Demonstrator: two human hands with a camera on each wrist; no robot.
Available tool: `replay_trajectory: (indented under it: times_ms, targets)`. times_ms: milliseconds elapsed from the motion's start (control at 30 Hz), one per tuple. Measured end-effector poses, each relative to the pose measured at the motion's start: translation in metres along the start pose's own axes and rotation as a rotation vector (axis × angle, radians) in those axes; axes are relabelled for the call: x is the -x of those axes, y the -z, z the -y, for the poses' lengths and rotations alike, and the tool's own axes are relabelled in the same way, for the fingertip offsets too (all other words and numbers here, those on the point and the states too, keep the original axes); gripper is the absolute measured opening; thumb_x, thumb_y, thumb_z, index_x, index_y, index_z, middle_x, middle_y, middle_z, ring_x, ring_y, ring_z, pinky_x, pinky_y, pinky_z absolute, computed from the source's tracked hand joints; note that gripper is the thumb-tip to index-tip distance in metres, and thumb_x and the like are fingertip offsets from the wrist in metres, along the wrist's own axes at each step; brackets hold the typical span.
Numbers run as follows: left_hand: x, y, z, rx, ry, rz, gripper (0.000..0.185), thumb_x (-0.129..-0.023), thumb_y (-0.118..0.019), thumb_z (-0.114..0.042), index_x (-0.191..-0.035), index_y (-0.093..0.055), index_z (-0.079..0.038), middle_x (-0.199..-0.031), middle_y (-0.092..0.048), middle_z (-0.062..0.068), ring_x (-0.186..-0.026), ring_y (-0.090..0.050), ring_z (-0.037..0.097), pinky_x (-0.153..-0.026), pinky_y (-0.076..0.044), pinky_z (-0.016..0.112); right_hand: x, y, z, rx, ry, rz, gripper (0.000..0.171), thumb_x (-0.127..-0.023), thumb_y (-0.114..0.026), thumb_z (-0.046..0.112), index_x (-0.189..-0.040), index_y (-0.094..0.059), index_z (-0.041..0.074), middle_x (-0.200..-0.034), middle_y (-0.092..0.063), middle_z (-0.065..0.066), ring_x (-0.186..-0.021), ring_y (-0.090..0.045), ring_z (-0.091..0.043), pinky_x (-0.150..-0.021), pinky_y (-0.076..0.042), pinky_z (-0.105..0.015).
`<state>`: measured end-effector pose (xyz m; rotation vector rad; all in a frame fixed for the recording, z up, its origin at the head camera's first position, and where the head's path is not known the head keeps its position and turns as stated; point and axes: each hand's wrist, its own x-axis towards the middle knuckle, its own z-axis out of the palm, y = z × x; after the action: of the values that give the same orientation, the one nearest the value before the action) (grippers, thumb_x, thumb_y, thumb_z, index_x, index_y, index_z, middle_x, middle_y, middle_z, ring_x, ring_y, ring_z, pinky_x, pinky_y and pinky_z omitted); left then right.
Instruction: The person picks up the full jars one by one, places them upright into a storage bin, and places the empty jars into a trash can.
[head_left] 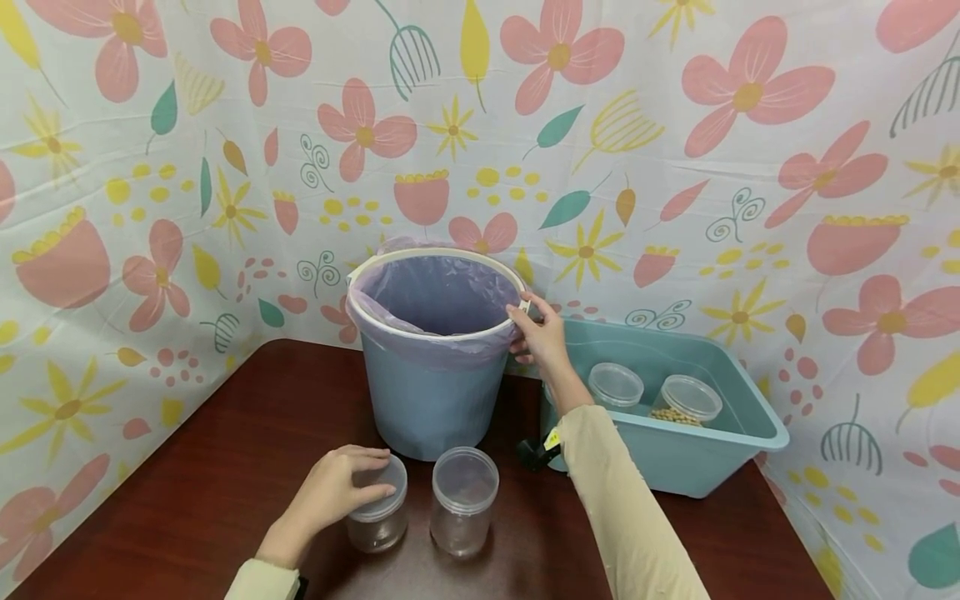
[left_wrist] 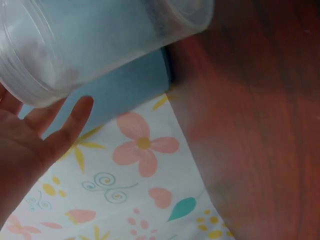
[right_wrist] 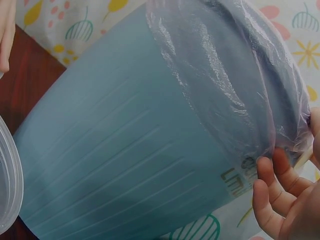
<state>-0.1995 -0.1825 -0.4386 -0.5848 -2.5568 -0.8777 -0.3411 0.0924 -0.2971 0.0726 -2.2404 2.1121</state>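
A blue trash can [head_left: 431,408] stands on the table, lined with a pale purple bag [right_wrist: 215,95] under a cream rim ring [head_left: 427,336]. My right hand [head_left: 542,333] grips the rim's right side, thumb on top and fingers outside against the bag. My left hand [head_left: 337,487] rests over the lid of a clear jar [head_left: 377,533], its index finger and thumb lying fairly straight across the top. In the left wrist view, its other fingers [left_wrist: 80,112] hang beside the jar. A second clear lidded jar [head_left: 462,525] stands just to the right.
At the right, a blue-green tub [head_left: 660,454] holds a lidded jar [head_left: 615,385] and another jar [head_left: 686,400] with tan pieces inside. A black object with a yellow label [head_left: 542,450] is by the right wrist. Floral cloth [head_left: 450,125] hangs behind the dark red table [head_left: 202,467].
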Motion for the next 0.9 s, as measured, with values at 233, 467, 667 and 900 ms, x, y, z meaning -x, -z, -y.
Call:
replay_trajectory:
  times_ms: [233,467,667,900]
  targets:
    - [0.0078,0.0016,0.0037,0.092,0.015,0.090,0.071,-0.057,-0.077,-0.052,-0.111,-0.064,-0.008,-0.116,-0.057,-0.005,-0.110,-0.049,0.021,-0.086,-0.041,0.043,0.0005,0.0005,-0.0002,-0.005,0.012,-0.002,0.050,-0.083,-0.063,0.033,-0.130,-0.047,0.023,-0.058,-0.051,0.001,-0.043,-0.052,-0.014,-0.042,-0.044,-0.028]
    - [0.0097,0.0017,0.0051,0.076,-0.045,0.098,0.070,-0.055,-0.084,-0.035,-0.114,-0.061,-0.005,-0.120,-0.055,-0.001,-0.111,-0.048,0.024,-0.085,-0.040,0.046,0.0015,0.0007,-0.0006,-0.002,0.009,0.002,0.050,-0.083,-0.062,0.034,-0.129,-0.047,0.024,-0.059,-0.051,0.001,-0.043,-0.052,-0.014,-0.043,-0.044,-0.028]
    - [0.0064,0.0007,0.0031,0.072,-0.025,0.080,0.061,-0.059,-0.082,-0.034,-0.110,-0.064,-0.006,-0.117,-0.057,-0.002,-0.110,-0.048,0.022,-0.085,-0.040,0.046,0.0021,0.0005,-0.0002,-0.002,0.017,-0.001,0.051,-0.083,-0.062,0.034,-0.130,-0.046,0.023,-0.059,-0.051,0.001,-0.043,-0.052,-0.014,-0.042,-0.044,-0.028]
    - [0.0010,0.0026,-0.0012,0.049,-0.017,0.018,0.060,-0.063,-0.077,-0.046,-0.108,-0.066,-0.010,-0.112,-0.058,-0.005,-0.105,-0.051,0.021,-0.082,-0.041,0.045,0.0007,0.0008,-0.0013,-0.013,0.000,0.001,0.050,-0.083,-0.063,0.034,-0.130,-0.046,0.024,-0.057,-0.051,0.000,-0.042,-0.052,-0.014,-0.042,-0.043,-0.028]
